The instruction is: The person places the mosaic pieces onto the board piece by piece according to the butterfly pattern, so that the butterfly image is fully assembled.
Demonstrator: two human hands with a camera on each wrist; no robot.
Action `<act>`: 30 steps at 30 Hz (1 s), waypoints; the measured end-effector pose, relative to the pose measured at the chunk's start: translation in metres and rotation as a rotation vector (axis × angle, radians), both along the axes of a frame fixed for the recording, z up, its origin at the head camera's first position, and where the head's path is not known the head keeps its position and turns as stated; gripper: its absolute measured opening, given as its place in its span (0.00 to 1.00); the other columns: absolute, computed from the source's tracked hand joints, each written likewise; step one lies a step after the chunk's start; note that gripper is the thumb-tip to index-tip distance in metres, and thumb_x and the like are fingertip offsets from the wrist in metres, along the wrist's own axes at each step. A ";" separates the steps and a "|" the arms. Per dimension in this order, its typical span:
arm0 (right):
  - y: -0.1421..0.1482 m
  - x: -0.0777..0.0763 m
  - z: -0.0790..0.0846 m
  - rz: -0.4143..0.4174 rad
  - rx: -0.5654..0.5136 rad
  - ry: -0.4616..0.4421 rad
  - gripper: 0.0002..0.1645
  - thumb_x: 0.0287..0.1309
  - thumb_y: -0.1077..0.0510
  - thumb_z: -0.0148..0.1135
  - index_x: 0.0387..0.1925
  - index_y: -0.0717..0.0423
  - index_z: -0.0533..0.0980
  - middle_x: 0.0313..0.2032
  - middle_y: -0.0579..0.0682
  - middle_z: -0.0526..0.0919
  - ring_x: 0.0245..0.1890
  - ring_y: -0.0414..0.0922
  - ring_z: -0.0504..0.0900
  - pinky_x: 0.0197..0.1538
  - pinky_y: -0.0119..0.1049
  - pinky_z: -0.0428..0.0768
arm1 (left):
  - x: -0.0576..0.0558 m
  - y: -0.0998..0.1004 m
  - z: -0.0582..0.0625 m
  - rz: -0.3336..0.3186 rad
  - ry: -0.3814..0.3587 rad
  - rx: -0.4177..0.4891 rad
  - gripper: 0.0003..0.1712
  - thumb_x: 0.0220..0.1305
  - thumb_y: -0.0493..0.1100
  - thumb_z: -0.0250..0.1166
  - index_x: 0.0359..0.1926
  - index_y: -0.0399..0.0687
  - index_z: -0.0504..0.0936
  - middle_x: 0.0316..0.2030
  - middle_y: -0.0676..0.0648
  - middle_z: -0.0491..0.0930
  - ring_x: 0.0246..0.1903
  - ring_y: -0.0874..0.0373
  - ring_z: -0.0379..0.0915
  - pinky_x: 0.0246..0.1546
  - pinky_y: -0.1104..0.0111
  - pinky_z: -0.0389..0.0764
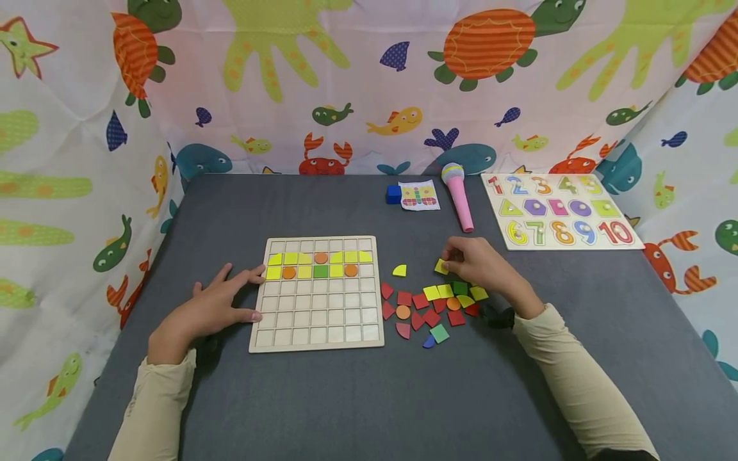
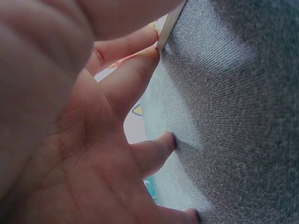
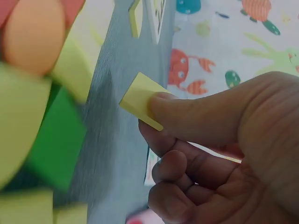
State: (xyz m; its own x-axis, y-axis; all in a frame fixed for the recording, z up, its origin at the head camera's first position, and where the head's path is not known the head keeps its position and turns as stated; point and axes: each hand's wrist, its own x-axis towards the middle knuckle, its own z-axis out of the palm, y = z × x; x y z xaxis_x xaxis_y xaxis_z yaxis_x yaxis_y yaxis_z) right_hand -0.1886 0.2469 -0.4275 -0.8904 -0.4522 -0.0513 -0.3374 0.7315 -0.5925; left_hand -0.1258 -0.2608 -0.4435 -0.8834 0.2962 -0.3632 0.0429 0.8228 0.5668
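A light wooden grid board [image 1: 319, 320] lies on the table, with yellow, orange and green pieces in its second and third rows. My left hand [image 1: 204, 314] touches the board's left edge with the thumb and a fingertip, the fingers spread. In the left wrist view, two fingertips of the left hand [image 2: 107, 126] meet the board's edge [image 2: 169, 23] and others rest on the cloth. Between thumb and finger, my right hand [image 1: 481, 266] pinches a yellow square tile [image 3: 140, 100] above the table. Below it lies a loose pile of red, yellow, green and orange pieces [image 1: 432, 317].
A lone yellow quarter-circle piece [image 1: 400, 271] lies right of the board. Farther back are a blue block [image 1: 393, 194], a pattern card [image 1: 419, 196], a pink toy microphone [image 1: 459, 198] and a number puzzle board [image 1: 562, 211]. A printed curtain [image 1: 369, 83] hangs behind the grey table.
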 end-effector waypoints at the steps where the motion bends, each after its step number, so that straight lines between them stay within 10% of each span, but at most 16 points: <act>1: -0.004 -0.001 -0.001 0.009 -0.006 0.007 0.03 0.68 0.67 0.70 0.39 0.60 0.82 0.31 0.49 0.81 0.31 0.47 0.77 0.35 0.40 0.78 | 0.000 0.000 0.000 0.000 0.000 0.001 0.53 0.62 0.57 0.79 0.82 0.52 0.62 0.83 0.31 0.50 0.80 0.25 0.23 0.63 0.17 0.26; 30: -0.125 -0.022 -0.007 0.237 -0.089 0.038 0.05 0.69 0.66 0.70 0.37 0.57 0.82 0.29 0.47 0.80 0.29 0.45 0.75 0.34 0.37 0.74 | 0.000 0.000 0.000 0.008 0.000 -0.003 0.54 0.62 0.54 0.80 0.82 0.52 0.62 0.83 0.32 0.51 0.81 0.25 0.23 0.63 0.18 0.26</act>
